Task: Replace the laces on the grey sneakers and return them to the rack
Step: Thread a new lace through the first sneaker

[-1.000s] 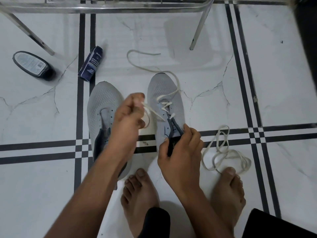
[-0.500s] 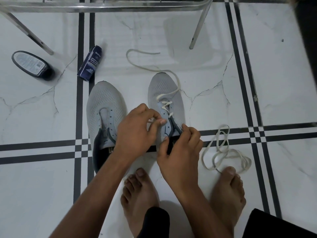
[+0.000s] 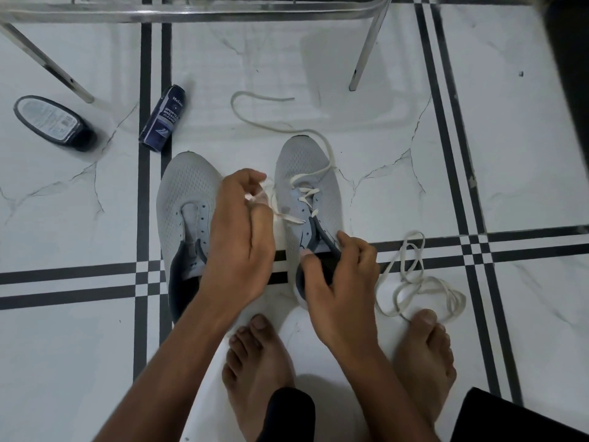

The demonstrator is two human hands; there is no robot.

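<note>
The right sneaker [image 3: 307,199] sits on the floor [image 3: 526,173] in front of the person's bare feet, toe pointing away. A white lace [image 3: 304,199] zigzags through its lower holes, and one long end trails off past the toe. The left hand [image 3: 237,237] pinches the other end of that lace. A second ago this hand was up and out to the side, pulling the lace long. Then it dropped down close to the holes. Now it has come up a little again, with the lace running tight from its fingers to the shoe. I think one more hole has just been threaded and the slack is being pulled through.

The right hand [image 3: 341,282] has not moved. It stays wrapped around the dark tongue and collar of this sneaker, holding it steady.

The top holes still look empty, so this shoe is only partly done.

The left sneaker [image 3: 186,205] lies just beside it with no lace at all. A loose lace [image 3: 420,282] is piled near the right foot, maybe for that shoe.

Further off lie a blue spray can [image 3: 162,122] and a dark bottle [image 3: 52,122]. The metal rack [image 3: 191,11] stands beyond them, waiting for the shoes.
</note>
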